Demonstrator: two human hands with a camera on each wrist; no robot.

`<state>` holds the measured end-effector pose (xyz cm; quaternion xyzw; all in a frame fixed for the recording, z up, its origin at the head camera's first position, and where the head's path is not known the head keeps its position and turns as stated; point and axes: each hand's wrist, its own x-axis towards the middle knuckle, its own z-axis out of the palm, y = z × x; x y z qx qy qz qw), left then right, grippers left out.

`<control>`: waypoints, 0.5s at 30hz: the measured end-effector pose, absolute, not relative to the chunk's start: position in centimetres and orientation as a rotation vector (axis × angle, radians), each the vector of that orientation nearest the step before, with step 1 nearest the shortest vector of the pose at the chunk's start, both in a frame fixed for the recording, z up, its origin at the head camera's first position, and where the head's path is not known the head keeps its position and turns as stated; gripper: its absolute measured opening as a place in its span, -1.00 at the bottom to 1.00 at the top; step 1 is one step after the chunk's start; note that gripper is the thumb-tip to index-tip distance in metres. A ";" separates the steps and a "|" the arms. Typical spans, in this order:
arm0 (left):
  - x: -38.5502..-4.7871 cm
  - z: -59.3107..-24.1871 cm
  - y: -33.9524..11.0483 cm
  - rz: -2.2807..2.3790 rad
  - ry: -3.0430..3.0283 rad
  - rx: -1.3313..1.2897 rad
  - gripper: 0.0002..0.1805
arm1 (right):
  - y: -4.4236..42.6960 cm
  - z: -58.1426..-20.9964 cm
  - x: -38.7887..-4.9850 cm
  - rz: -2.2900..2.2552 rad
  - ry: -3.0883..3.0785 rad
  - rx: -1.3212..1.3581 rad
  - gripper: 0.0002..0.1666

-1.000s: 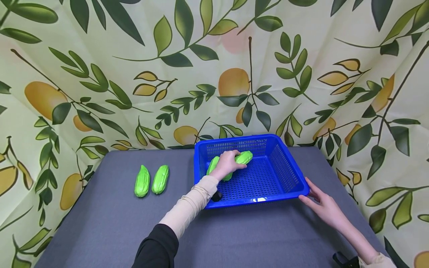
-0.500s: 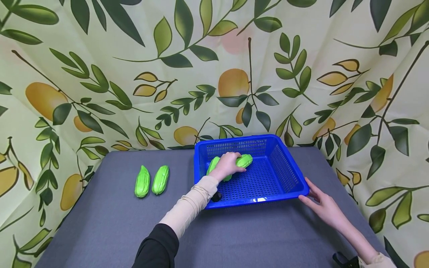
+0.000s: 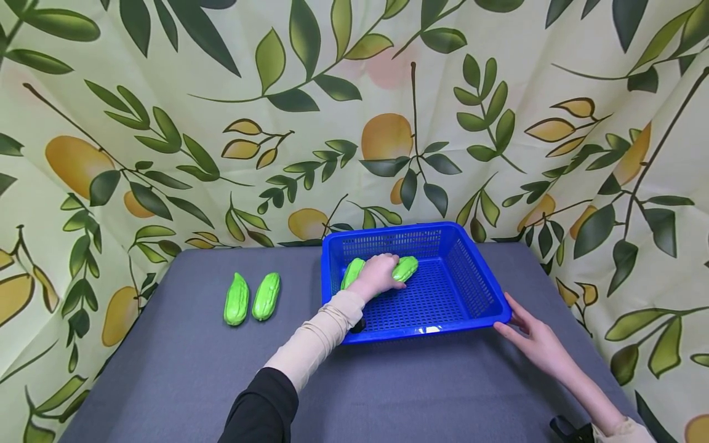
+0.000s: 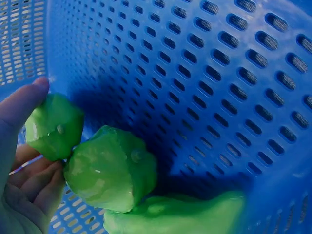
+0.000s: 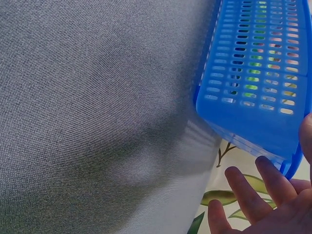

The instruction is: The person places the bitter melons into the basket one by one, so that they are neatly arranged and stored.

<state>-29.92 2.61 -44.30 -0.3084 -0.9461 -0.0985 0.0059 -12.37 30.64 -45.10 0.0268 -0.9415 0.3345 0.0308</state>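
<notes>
In the head view, my left hand (image 3: 378, 274) reaches into a blue plastic basket (image 3: 476, 315) and grips a green, ridged bitter melon (image 3: 406, 269). The left wrist view has the thumb on one side of that bitter melon (image 4: 54, 127) and curled fingers on the other. Against it rests a second bitter melon (image 4: 109, 170), and a third bitter melon (image 4: 175, 214) lies at the lower edge. My left hand partly covers the melons in the head view. At the basket's front right corner, my right hand (image 3: 534, 346) holds the rim between thumb and fingers.
Two more bitter melons, one pointed (image 3: 236, 299) and one rounder (image 3: 266, 296), lie side by side on the grey tablecloth (image 3: 166, 369), left of the basket. Behind the table hangs a curtain (image 3: 332, 154) printed with leaves and fruit.
My left hand has shifted slightly to the right inside the basket, and the held bitter melon has moved a little with it. The right hand and the basket stay put.
</notes>
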 end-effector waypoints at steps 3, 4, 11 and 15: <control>-29.8 -44.4 2.7 -0.271 -2.954 -0.977 -0.54 | 30.6 -45.2 -12.4 1.028 -2.912 0.071 -0.15; -29.8 -44.4 2.7 -0.266 -2.951 -0.977 -0.55 | 30.6 -45.2 -12.4 1.027 -2.915 0.069 -0.15; -29.8 -44.5 2.7 -0.262 -2.939 -0.974 -0.56 | 30.7 -45.2 -12.4 1.024 -2.903 0.092 -0.15; -29.9 -44.6 2.7 -0.242 -2.932 -0.983 -0.58 | 30.8 -45.2 -12.4 1.021 -2.874 0.119 -0.18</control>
